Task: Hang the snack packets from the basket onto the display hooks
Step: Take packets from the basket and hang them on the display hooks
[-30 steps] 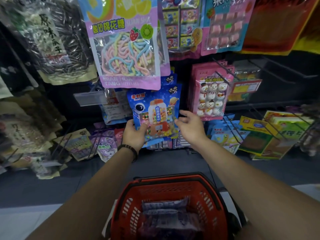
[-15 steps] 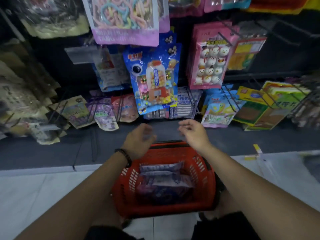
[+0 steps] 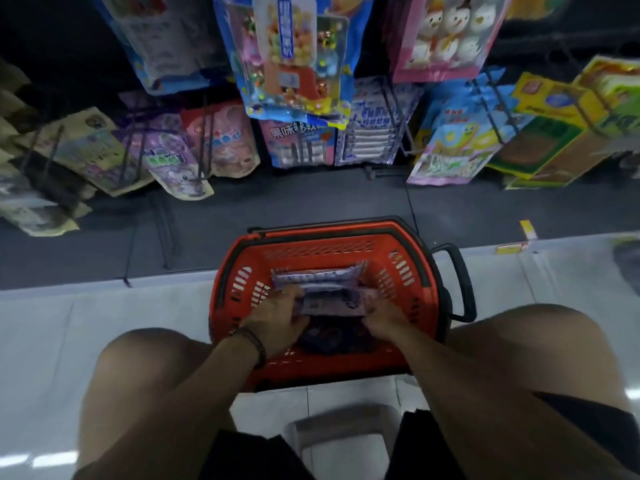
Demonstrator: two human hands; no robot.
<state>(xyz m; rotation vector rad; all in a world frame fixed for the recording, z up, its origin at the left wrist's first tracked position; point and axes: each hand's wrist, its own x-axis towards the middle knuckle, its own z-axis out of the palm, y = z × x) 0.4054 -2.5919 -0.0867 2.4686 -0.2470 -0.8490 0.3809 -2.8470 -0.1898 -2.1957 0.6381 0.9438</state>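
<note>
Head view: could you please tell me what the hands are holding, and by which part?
The purple snack packet in the red basket: the left hand grips its left end, the right hand its right end.

One red basket (image 3: 325,251) stands here, with two hands in it, the left hand (image 3: 277,320) and the right hand (image 3: 384,318). At least two purple packets (image 3: 325,277) show inside. Three packets hang in the top row: a plain blue packet (image 3: 162,39), a toy-print blue packet (image 3: 287,57) and a pink packet (image 3: 443,32). The lower row overlaps too much to count.
</note>
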